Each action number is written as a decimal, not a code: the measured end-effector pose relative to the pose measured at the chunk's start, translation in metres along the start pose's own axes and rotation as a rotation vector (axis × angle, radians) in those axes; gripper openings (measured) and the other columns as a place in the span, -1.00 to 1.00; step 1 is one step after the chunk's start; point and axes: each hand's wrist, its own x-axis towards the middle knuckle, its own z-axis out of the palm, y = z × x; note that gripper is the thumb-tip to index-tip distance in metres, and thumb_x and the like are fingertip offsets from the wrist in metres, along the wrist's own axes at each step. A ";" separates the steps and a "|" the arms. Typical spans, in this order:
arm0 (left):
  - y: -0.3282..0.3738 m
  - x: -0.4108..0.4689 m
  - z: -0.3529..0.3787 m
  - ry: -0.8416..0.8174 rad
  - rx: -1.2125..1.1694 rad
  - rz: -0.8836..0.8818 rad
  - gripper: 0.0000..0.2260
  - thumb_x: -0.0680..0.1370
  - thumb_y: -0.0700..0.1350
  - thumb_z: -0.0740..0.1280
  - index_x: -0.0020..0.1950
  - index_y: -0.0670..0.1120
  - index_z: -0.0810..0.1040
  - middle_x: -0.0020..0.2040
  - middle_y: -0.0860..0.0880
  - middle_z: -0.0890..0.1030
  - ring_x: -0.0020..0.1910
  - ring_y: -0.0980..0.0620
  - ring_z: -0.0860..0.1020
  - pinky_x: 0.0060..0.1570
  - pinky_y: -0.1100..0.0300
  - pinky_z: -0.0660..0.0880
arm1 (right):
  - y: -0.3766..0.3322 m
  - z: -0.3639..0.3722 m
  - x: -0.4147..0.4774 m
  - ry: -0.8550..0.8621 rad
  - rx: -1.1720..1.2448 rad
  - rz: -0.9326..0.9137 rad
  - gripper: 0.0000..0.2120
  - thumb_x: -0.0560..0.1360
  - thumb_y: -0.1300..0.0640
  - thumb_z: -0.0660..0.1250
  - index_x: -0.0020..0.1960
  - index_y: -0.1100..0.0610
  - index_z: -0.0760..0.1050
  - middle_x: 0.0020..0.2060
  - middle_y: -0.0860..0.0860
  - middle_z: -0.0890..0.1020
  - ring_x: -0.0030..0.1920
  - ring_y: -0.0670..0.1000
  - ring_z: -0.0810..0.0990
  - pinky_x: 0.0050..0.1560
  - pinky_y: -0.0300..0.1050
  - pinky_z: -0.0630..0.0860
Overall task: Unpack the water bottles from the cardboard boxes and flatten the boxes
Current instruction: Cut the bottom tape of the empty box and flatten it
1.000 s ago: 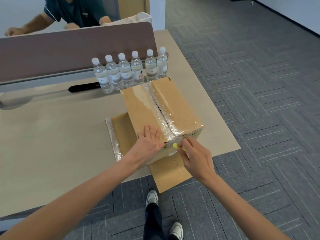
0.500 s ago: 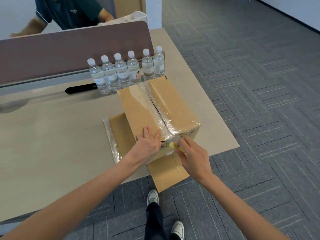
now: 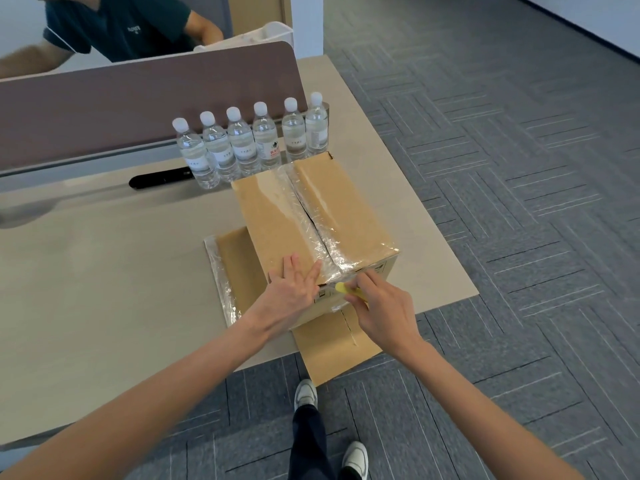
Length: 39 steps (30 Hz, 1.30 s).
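On the pale table (image 3: 104,271), near its right front corner, a sealed cardboard box (image 3: 273,216) sits on top of a flattened box (image 3: 332,348) that overhangs the edge; six water bottles (image 3: 242,143) stand in a row just behind it. Clear tape (image 3: 308,206) runs along the top seam. Likely full, the box should be heavy yet stiff, best steadied from above rather than lifted. The left hand (image 3: 294,296) lies flat, fingers straight, pressing the top near the front edge. The right hand (image 3: 384,313) pinches a small yellow cutter (image 3: 344,289) at the taped front edge; the glossy tape looks slippery.
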 end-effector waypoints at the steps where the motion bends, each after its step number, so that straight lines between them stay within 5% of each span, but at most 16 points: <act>1: 0.000 0.000 0.000 -0.003 0.000 0.008 -0.52 0.68 -0.02 -0.13 0.51 -0.24 0.21 0.21 -0.42 0.54 0.15 -0.34 0.60 -0.20 -0.11 0.65 | 0.001 -0.001 0.000 0.004 -0.008 0.001 -0.89 0.52 0.08 0.40 -0.09 0.09 0.50 -0.15 -0.12 0.55 -0.44 -0.05 0.45 -0.52 -0.29 0.18; 10: 0.003 0.001 0.002 -0.002 0.023 0.029 -0.52 0.69 -0.02 -0.02 0.53 -0.27 0.09 0.27 -0.43 0.48 0.21 -0.37 0.54 -0.10 -0.13 0.64 | 0.004 0.002 -0.001 0.040 -0.060 0.065 -0.91 0.51 0.11 0.42 -0.09 0.09 0.52 -0.19 -0.10 0.54 -0.48 -0.08 0.32 -0.51 -0.29 0.07; 14: 0.001 0.012 0.005 -0.035 0.034 -0.002 -0.52 0.65 0.06 0.19 0.42 -0.25 0.30 0.09 -0.38 0.62 0.01 -0.30 0.66 -0.36 -0.06 0.64 | 0.000 0.005 0.001 0.064 -0.078 0.101 -0.88 0.52 0.09 0.41 -0.11 0.11 0.51 -0.22 -0.08 0.53 -0.52 -0.01 0.39 -0.57 -0.23 0.23; 21: 0.000 0.011 0.002 -0.060 0.049 -0.002 -0.54 0.67 -0.02 -0.04 0.36 -0.17 0.52 0.04 -0.34 0.65 -0.04 -0.26 0.68 -0.41 -0.06 0.63 | 0.005 0.001 0.004 0.054 -0.097 0.032 -0.89 0.49 0.13 0.43 -0.11 0.13 0.52 -0.22 -0.06 0.54 -0.53 -0.01 0.42 -0.56 -0.24 0.19; 25: -0.003 0.009 0.002 -0.040 0.057 0.040 -0.56 0.65 0.01 0.05 0.43 -0.21 0.39 0.12 -0.37 0.61 0.04 -0.30 0.65 -0.31 -0.09 0.65 | 0.012 -0.001 0.005 0.026 -0.085 0.018 -0.89 0.50 0.11 0.42 -0.11 0.11 0.51 -0.22 -0.07 0.53 -0.52 -0.03 0.40 -0.51 -0.26 0.14; 28: -0.005 0.009 -0.003 -0.025 0.061 0.036 -0.57 0.63 0.05 0.18 0.37 -0.20 0.48 0.05 -0.36 0.64 -0.03 -0.27 0.67 -0.37 -0.07 0.64 | 0.027 -0.005 0.001 0.031 -0.059 0.114 -0.87 0.51 0.07 0.42 -0.10 0.11 0.51 -0.21 -0.09 0.55 -0.52 -0.03 0.44 -0.55 -0.24 0.22; 31: -0.007 0.011 0.002 -0.040 0.045 0.027 -0.58 0.69 0.01 0.02 0.37 -0.19 0.48 0.05 -0.37 0.63 -0.04 -0.28 0.67 -0.40 -0.07 0.63 | 0.041 -0.012 0.000 0.042 -0.040 0.135 -0.87 0.50 0.05 0.42 -0.09 0.10 0.52 -0.23 -0.10 0.57 -0.51 -0.02 0.45 -0.56 -0.27 0.20; 36: -0.008 -0.001 -0.011 -0.036 -0.056 0.040 -0.51 0.62 -0.20 -0.14 0.55 -0.24 0.19 0.34 -0.45 0.40 0.27 -0.41 0.49 0.13 -0.20 0.56 | 0.029 -0.011 0.000 0.021 0.257 0.323 -0.89 0.59 0.04 0.31 -0.12 0.01 0.50 -0.34 -0.14 0.58 -0.43 -0.10 0.47 -0.45 -0.12 0.40; 39: -0.011 -0.001 -0.015 -0.009 -0.278 -0.124 -0.49 0.71 -0.11 -0.24 0.46 -0.22 0.36 0.32 -0.33 0.50 0.24 -0.29 0.54 0.10 -0.11 0.59 | 0.022 -0.009 0.003 0.019 0.543 0.552 -0.80 0.62 0.11 0.26 -0.18 -0.02 0.48 -0.44 -0.02 0.60 -0.53 -0.13 0.43 -0.46 -0.16 0.33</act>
